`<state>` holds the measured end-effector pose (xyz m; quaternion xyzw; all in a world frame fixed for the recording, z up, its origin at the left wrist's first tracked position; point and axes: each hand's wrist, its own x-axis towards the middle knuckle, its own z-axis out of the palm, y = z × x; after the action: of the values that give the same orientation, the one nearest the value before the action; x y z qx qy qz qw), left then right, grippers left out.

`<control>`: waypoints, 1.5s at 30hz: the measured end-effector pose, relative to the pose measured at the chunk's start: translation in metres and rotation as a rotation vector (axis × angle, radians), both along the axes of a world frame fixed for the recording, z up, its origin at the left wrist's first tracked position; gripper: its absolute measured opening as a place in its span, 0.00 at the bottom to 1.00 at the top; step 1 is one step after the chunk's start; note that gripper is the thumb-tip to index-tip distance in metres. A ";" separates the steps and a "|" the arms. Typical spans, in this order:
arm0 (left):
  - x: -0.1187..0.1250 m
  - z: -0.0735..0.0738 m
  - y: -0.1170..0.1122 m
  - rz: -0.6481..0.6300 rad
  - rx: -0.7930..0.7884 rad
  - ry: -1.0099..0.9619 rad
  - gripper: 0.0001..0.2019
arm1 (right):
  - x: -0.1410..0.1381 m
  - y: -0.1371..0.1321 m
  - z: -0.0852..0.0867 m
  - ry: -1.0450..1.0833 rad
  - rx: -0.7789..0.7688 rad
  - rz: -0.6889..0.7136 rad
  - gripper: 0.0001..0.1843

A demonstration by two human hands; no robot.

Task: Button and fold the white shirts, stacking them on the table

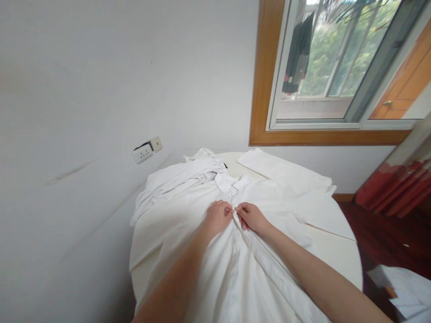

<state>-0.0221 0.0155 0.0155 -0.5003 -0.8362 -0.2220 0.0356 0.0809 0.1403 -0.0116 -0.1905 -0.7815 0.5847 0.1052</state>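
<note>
A white button-up shirt (235, 269) lies spread front-up over a round white table (340, 255), its collar (225, 181) pointing away from me. My left hand (218, 216) and my right hand (251, 217) meet at the shirt's front placket just below the collar. Both hands have their fingers curled in a pinch on the placket edges, fingertips almost touching. Whatever small part sits between the fingertips is too small to make out.
More white garments are bunched at the table's far left (182, 177), and a folded white one (286, 170) lies at the far right. A wall socket (146, 150) is on the white wall. A wood-framed window (336, 72) and a red curtain (393, 188) are to the right.
</note>
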 end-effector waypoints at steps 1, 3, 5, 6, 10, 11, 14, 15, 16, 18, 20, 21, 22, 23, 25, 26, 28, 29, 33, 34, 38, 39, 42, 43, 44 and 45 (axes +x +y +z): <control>-0.003 -0.001 0.000 0.003 0.029 0.009 0.07 | 0.001 0.000 0.000 -0.006 -0.024 0.004 0.17; -0.009 -0.003 -0.001 0.019 0.085 0.053 0.07 | 0.003 0.003 0.002 -0.007 -0.048 -0.016 0.16; -0.014 -0.006 -0.002 0.025 0.119 0.096 0.09 | 0.006 0.008 0.007 0.009 0.051 -0.080 0.14; -0.016 -0.008 -0.002 0.023 0.125 0.110 0.11 | 0.008 0.013 0.010 0.022 0.165 -0.121 0.14; -0.020 -0.017 0.000 0.005 0.090 0.153 0.18 | 0.015 0.030 0.022 0.009 0.750 -0.226 0.15; -0.020 -0.019 0.000 -0.006 0.068 0.170 0.19 | 0.017 0.032 0.024 -0.024 0.853 -0.217 0.15; -0.017 -0.023 0.000 -0.025 -0.016 0.212 0.21 | 0.024 0.034 0.022 -0.166 1.015 -0.139 0.22; -0.014 -0.023 0.000 -0.018 -0.045 0.218 0.22 | 0.026 0.034 0.020 -0.214 1.031 -0.101 0.26; -0.011 -0.023 -0.001 -0.003 -0.072 0.221 0.22 | 0.030 0.033 0.018 -0.253 1.037 -0.061 0.29; -0.004 -0.022 -0.002 0.026 -0.116 0.221 0.23 | 0.037 0.034 0.015 -0.306 1.031 0.023 0.34; 0.003 -0.018 -0.004 0.036 -0.159 0.218 0.23 | 0.043 0.037 0.016 -0.329 1.023 0.088 0.37; 0.006 -0.015 -0.004 0.035 -0.180 0.217 0.22 | 0.045 0.038 0.016 -0.336 1.018 0.111 0.38; 0.008 -0.011 -0.004 0.033 -0.197 0.220 0.22 | 0.047 0.040 0.018 -0.343 1.010 0.132 0.38; 0.009 -0.007 -0.004 0.027 -0.208 0.227 0.21 | 0.048 0.042 0.019 -0.349 0.997 0.147 0.38; 0.007 0.002 0.000 0.001 -0.206 0.252 0.18 | 0.046 0.043 0.023 -0.343 0.976 0.149 0.38; 0.004 0.006 0.002 -0.014 -0.191 0.267 0.15 | 0.044 0.043 0.025 -0.328 0.978 0.136 0.36; -0.005 0.009 0.009 -0.046 -0.141 0.282 0.13 | 0.036 0.042 0.028 -0.265 1.018 0.094 0.29; -0.011 0.009 0.011 -0.067 -0.110 0.277 0.12 | 0.031 0.041 0.029 -0.220 1.047 0.075 0.25; -0.028 -0.009 0.018 -0.190 0.012 0.236 0.16 | 0.011 0.035 0.024 -0.113 1.057 0.077 0.22; -0.030 -0.014 0.018 -0.209 0.029 0.236 0.17 | 0.007 0.033 0.021 -0.121 1.042 0.081 0.23; -0.030 -0.028 0.018 -0.193 0.002 0.259 0.20 | -0.003 0.027 0.008 -0.160 1.050 0.057 0.29; -0.029 -0.028 0.018 -0.176 -0.016 0.265 0.20 | -0.003 0.026 0.006 -0.162 1.060 0.053 0.30; -0.027 -0.027 0.020 -0.124 -0.047 0.281 0.21 | -0.002 0.025 0.005 -0.173 1.077 0.051 0.30; -0.027 -0.027 0.020 -0.114 -0.051 0.288 0.21 | -0.001 0.026 0.005 -0.174 1.082 0.055 0.30; -0.028 -0.027 0.020 -0.108 -0.054 0.294 0.21 | 0.000 0.026 0.006 -0.175 1.088 0.063 0.30; -0.028 -0.027 0.020 -0.106 -0.056 0.298 0.21 | 0.001 0.026 0.007 -0.180 1.092 0.076 0.30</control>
<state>-0.0497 0.0359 -0.0114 -0.5721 -0.7997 -0.1236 0.1336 0.0824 0.1666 -0.0051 -0.1291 -0.9834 0.0793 0.1001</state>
